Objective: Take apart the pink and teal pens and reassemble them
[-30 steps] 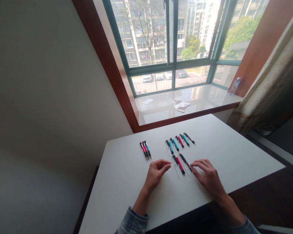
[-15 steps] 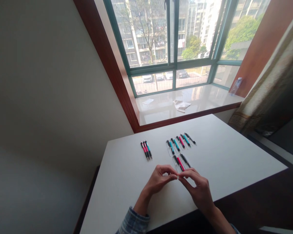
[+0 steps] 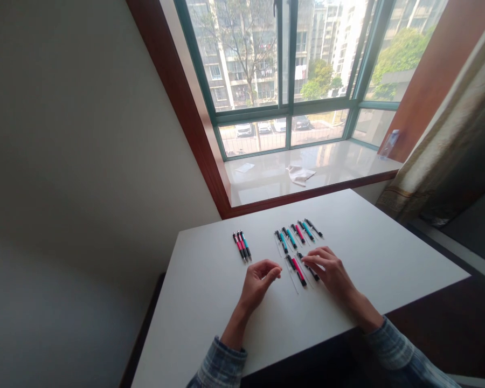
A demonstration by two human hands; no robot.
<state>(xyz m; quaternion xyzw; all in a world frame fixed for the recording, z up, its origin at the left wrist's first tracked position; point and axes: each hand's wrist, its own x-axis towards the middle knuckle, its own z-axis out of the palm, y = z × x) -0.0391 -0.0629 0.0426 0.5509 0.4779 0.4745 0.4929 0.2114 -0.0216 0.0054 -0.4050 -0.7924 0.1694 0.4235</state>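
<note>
My left hand (image 3: 260, 281) hovers above the white table, thumb and forefinger pinched together; whatever sits at its fingertips is too small to make out. To its right, my right hand (image 3: 330, 269) reaches over the near row of pen parts, its fingertips closed together beside a black pen cap piece (image 3: 299, 256). I cannot tell whether they touch it. That hand partly covers a black pen barrel (image 3: 314, 276). Between the hands lie a red pen barrel (image 3: 299, 272), another black piece (image 3: 290, 262) and a thin refill (image 3: 293, 280).
Behind is a row of taken-apart pens, among them a teal barrel (image 3: 292, 238) and a red barrel (image 3: 300, 234). Several whole pens (image 3: 241, 247) lie side by side at left. The white table (image 3: 202, 302) ends near a windowsill (image 3: 262, 186) with a crumpled cloth (image 3: 301, 174).
My hands, which met fingertip to fingertip, have come apart. The right one moved up and right to the black pen parts; the left drew slightly up and left, uncovering the red pen's parts.
</note>
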